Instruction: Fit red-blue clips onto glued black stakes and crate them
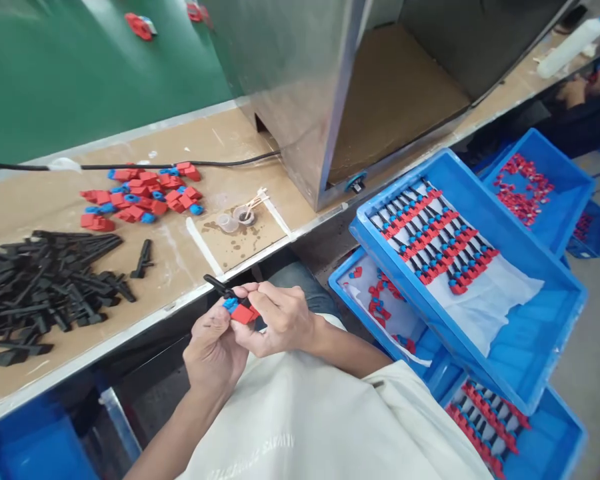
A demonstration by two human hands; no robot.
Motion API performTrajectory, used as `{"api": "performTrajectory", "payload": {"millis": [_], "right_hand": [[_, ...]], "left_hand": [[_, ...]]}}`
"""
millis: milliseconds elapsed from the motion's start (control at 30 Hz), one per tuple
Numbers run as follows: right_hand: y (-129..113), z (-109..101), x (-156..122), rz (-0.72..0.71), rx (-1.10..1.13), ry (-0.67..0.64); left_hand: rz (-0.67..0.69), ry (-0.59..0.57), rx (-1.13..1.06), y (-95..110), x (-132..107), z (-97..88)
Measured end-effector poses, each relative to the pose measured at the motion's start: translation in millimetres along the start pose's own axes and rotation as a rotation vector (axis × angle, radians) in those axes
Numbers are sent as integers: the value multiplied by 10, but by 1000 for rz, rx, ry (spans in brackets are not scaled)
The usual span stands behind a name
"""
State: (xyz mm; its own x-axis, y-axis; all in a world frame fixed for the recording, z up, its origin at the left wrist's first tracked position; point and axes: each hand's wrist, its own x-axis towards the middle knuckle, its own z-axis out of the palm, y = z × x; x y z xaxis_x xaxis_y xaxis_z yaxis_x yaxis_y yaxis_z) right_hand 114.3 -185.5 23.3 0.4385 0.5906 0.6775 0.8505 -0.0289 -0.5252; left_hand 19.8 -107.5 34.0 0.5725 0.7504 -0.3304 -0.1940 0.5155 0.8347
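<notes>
Both hands meet just below the bench edge. My left hand [215,347] and my right hand [277,317] pinch one small piece together: a red and blue cap [239,311] on a black plastic stem [219,287] that sticks out up and to the left. On the bench [180,260] lie a pile of black stems [45,287] at the left and a heap of red and blue caps [140,195] behind it. One loose black stem [143,258] lies between them.
Two small clear cups [236,219] with swabs stand on the bench. A metal housing [300,87] rises behind. At the right, stacked blue trays [525,347] hold rows of finished pieces [433,237] on white paper; another blue tray [560,193] holds red parts. A black cable [130,165] crosses the bench.
</notes>
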Motion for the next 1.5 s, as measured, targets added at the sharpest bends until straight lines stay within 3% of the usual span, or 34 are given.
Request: {"api": "performTrajectory", "payload": {"millis": [100,167,233,300,367,433,500,600,833,1100,1167,1233,1300,1333,1433,1500], "right_hand": [[3,39,-44,118,38,-153],[-4,34,-48,265,184,-194],[-27,-9,-30,487,509,-183],[-66,-82,1,746,1030,-213],[-99,-162,34,952,1601,-334],[-93,-220,64,1061,2006,-463],[-50,-234,96,1118,2226,-507],[2,-193,141,1132,2364,-518],[-103,-94,221,1165,2298,-493],[-230,-28,172,1251,2005,-312],[-282,-36,124,1230,1987,-343],[-277,-93,80,1149,1979,-506],[-181,-267,31,1028,1886,-647],[-111,-420,-8,983,1771,-652],[119,-1142,-222,972,1221,-450],[308,-1755,-424,1101,662,-224]], "left_hand": [[16,-34,30,-25,4,-27],[33,-70,59,-21,7,-19],[49,-121,71,2,13,13],[37,-213,68,39,22,61],[8,-320,67,76,41,121],[-9,-396,74,103,90,187],[-13,-442,59,126,167,249],[-21,-465,-2,166,262,304],[-48,-473,-153,285,248,284],[-129,-390,-99,244,264,155],[-120,-392,-50,233,166,119],[-58,-464,23,210,87,108],[3,-594,46,152,67,147],[-1,-667,41,112,72,189],[-65,-891,33,0,85,356],[-112,-1023,96,-37,91,451]]}}
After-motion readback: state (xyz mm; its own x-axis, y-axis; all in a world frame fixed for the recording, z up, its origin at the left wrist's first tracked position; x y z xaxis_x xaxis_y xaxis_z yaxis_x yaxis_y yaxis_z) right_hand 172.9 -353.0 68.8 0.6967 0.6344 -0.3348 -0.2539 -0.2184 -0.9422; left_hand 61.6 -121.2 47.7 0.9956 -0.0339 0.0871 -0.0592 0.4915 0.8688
